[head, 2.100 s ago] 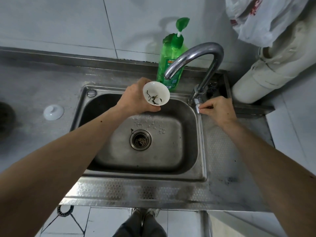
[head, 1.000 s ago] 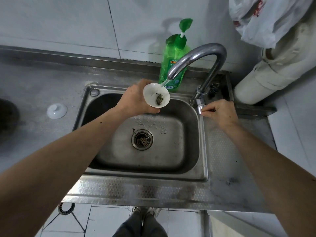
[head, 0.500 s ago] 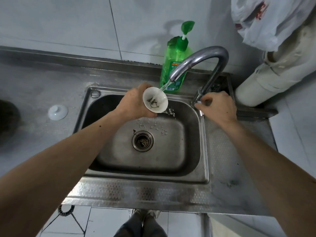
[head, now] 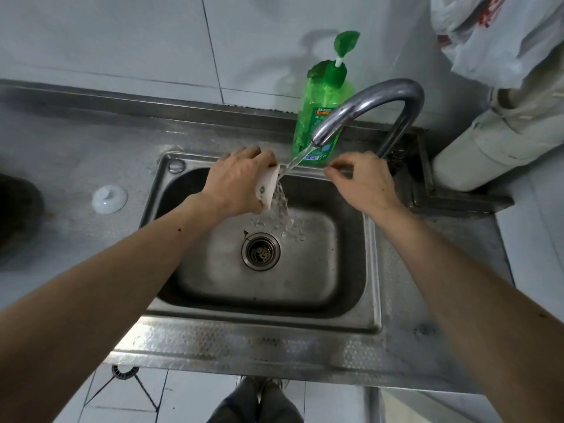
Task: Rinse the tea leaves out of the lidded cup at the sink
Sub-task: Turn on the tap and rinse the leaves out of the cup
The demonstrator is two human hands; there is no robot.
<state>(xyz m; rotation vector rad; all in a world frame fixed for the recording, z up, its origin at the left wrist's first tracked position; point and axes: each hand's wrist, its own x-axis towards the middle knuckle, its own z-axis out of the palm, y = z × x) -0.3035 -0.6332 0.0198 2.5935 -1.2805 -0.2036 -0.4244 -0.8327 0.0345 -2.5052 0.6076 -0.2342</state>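
My left hand [head: 238, 181] grips the small white cup [head: 268, 186], tipped on its side over the steel sink [head: 354, 319] with its mouth facing right. Water runs from the curved faucet [head: 366, 102] onto the cup's rim and spills down into the basin. The inside of the cup is hidden, so no tea leaves show. My right hand [head: 363, 181] hovers beside the faucet base with thumb and forefinger pinched and nothing visible in it. The cup's white lid [head: 109, 199] lies on the counter left of the sink.
A green soap pump bottle [head: 320, 117] stands behind the faucet spout. The drain strainer [head: 261, 251] sits in the middle of the basin. A white pipe [head: 488, 141] and a plastic bag [head: 500, 35] are at the right. A dark object [head: 18, 215] lies at the far left.
The water was turned on and grew to a full stream. My left hand tipped the cup from mouth-up onto its side. My right hand left the faucet handle and moved slightly left.
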